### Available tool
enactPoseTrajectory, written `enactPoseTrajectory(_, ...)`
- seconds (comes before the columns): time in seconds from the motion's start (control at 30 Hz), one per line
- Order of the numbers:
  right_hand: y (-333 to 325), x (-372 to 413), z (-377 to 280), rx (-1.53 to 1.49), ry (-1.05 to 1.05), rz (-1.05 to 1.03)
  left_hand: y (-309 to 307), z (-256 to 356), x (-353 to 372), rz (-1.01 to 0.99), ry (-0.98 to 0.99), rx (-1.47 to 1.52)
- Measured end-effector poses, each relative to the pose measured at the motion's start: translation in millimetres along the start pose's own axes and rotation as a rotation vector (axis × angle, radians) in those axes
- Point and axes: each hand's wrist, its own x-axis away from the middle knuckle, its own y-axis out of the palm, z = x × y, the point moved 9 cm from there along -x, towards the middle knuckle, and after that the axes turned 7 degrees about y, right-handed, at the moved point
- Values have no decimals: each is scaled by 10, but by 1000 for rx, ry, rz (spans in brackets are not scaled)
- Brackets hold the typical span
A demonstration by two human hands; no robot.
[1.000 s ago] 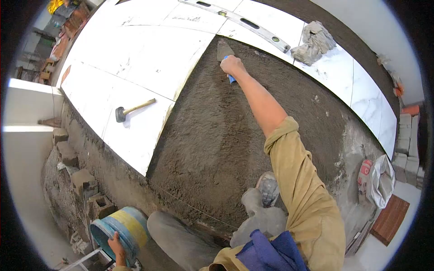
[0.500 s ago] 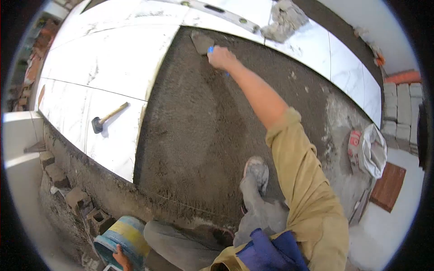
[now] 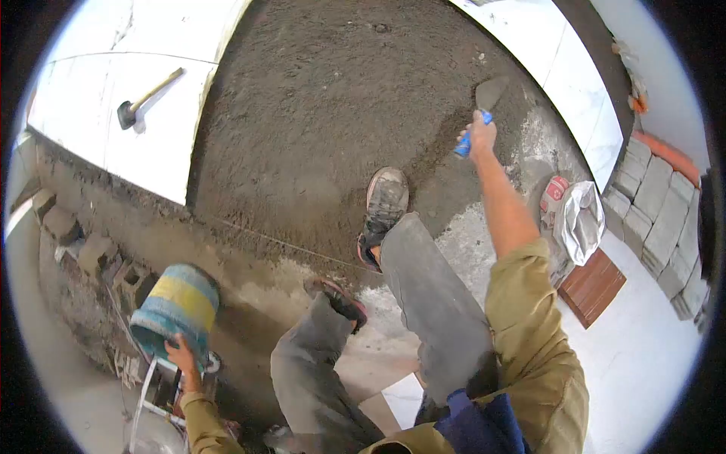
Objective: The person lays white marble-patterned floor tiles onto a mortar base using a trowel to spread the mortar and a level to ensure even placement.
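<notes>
My right hand [image 3: 481, 139] is closed round the blue handle of a trowel [image 3: 491, 94]. The blade lies on the grey mortar bed [image 3: 318, 106], near its right side where bare concrete shows. At lower left, my left hand [image 3: 180, 352] grips the rim of a blue bucket with a yellow band [image 3: 180, 300]. The bucket is tipped on its side with its mouth toward me; its contents cannot be made out. A rubber mallet [image 3: 145, 101] with a wooden handle rests on the white marbled tiles [image 3: 151, 163] left of the mortar.
An open white sack [image 3: 584, 224] and a reddish-brown tile [image 3: 593, 287] are at the right. Grey blocks [image 3: 659, 197] are stacked by the wall. Broken blocks [image 3: 97, 253] line the left edge. A metal frame [image 3: 144, 401] stands below the bucket. My shoe [image 3: 386, 198] rests on the mortar's near edge.
My right hand has brought the trowel from the far tile corner toward me and to the right. My view has shifted back and down, and my left hand still holds the bucket.
</notes>
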Motion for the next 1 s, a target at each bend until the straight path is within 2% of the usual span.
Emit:
enactPoseTrajectory(0.03,73,20,179,-159,69,24,175,-116,267,83,365,-307)
enactPoseTrajectory(0.07,315,104,211,-169,54,0,-417,538,750,-176,-187,156)
enactPoseTrajectory(0.1,590,286,212,-181,41,-11,-209,375,1159,-57,185,104)
enactPoseTrajectory(0.13,857,503,147,-40,24,-55,-177,589,1642,-294,132,518)
enactPoseTrajectory(0.17,1120,705,89,135,34,-49,-162,752,2215,-493,114,434)
enactPoseTrajectory(0.2,1457,765,136,375,-119,-82,-35,854,2857,-848,0,627)
enactPoseTrajectory(0.23,1665,1162,-247,647,-220,-120,-441,1643,3290,-1248,181,428)
enactPoseTrajectory(0.27,1853,1407,-508,714,-222,-235,-520,1664,3287,-1256,185,418)
enactPoseTrajectory(0.3,2013,1548,-624,781,-222,-349,-797,1130,3810,-1271,130,477)
enactPoseTrajectory(0.37,2197,1620,-778,808,-451,-395,-858,1283,3901,-1307,13,589)
enactPoseTrajectory(0.43,2014,1446,-760,842,-463,-365,-879,1541,4045,-1341,-119,704)
enactPoseTrajectory(0.57,842,927,-483,812,-196,-119,-658,2201,4326,-1312,-405,981)
enactPoseTrajectory(0.63,23,794,-170,765,-74,95,-546,2322,4559,-1294,-558,1119)
enactPoseTrajectory(0.67,-304,518,135,694,-343,252,-450,2372,4707,-1280,-640,1197)
enactPoseTrajectory(0.73,-655,185,667,55,235,-82,-232,2356,5296,-1161,-860,1404)
enactPoseTrajectory(0.77,-588,314,546,-3,236,-114,-153,2313,5486,-1084,-954,1499)
enactPoseTrajectory(0.83,-189,618,353,82,160,-245,61,2222,5859,-937,-1113,1694)
enactPoseTrajectory(0.87,58,746,307,87,133,-284,93,2258,5713,-868,-775,1506)
enactPoseTrajectory(0.9,530,901,218,212,23,-409,70,2472,5331,-771,-458,1298)
enactPoseTrajectory(0.97,1182,1314,349,595,-199,-583,147,2502,5174,-784,-338,1198)
enactPoseTrajectory(1.0,1456,1513,329,790,-782,-446,-130,2760,5068,-764,-361,1212)
